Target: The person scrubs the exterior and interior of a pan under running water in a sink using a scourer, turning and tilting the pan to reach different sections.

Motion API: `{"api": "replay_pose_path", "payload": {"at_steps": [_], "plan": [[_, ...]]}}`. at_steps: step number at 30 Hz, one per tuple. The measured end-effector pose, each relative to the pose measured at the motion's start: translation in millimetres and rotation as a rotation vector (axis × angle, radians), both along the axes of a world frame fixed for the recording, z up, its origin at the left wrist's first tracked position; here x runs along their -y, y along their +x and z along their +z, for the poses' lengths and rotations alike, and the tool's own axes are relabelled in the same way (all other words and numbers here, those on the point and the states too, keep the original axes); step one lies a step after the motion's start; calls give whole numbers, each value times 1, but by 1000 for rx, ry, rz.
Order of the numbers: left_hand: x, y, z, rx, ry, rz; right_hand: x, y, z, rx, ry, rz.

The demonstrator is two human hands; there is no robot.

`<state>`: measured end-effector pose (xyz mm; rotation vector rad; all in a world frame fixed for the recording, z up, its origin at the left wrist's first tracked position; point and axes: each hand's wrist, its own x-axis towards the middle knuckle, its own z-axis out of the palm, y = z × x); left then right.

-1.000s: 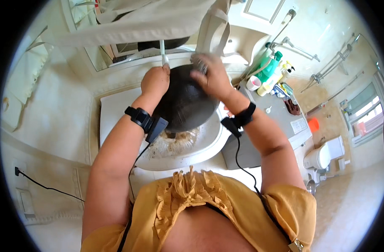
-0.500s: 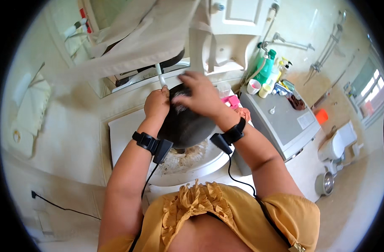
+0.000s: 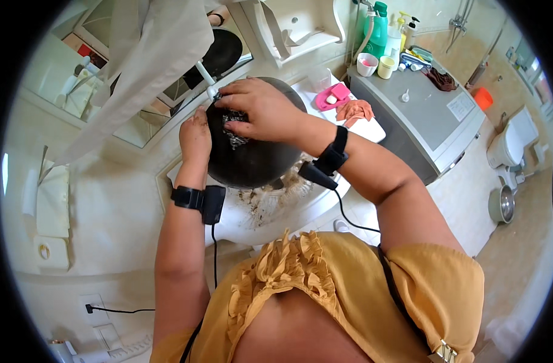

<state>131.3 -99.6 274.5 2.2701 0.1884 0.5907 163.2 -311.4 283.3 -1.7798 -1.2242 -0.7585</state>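
Observation:
Over the sink [image 3: 246, 231] I hold a dark, round wok [image 3: 261, 163], tilted, with its bulging outside facing me. My left hand [image 3: 195, 136] is closed on the wok's left edge, just below the white tap [image 3: 206, 74]. A silvery steel wool scrubber [image 3: 235, 138] is pressed to the wok's surface under my right hand [image 3: 261, 112], its fingers bent over it. Part of the scrubber is hidden by that hand. Brownish residue and murky suds [image 3: 270, 199] lie in the basin beneath the wok.
A pink soap dish [image 3: 331, 98] and an orange cloth [image 3: 355, 111] rest on the sink's right side. Bottles, including a green one [image 3: 378, 30], and cups stand on a grey-topped washing machine [image 3: 409, 115]. A pale cloth [image 3: 161, 54] hangs in front of the mirror.
My right hand, blurred over the wok's upper part before, now lies flatter with the scrubber showing beneath it. The whole view has tilted and shifted. My left hand keeps its hold.

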Motion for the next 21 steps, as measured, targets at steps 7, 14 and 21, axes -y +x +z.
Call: {"api": "replay_pose_path", "payload": {"at_steps": [7,14,21], "plan": [[-39,11,-15,43,72,92,18,52,-43,-492,104,-36],[-40,4,-15,-18,-68,69,-11,60,12,-454,-183,141],[-49,2,-19,116,74,-1,-53,19,25,185,-260,168]]}}
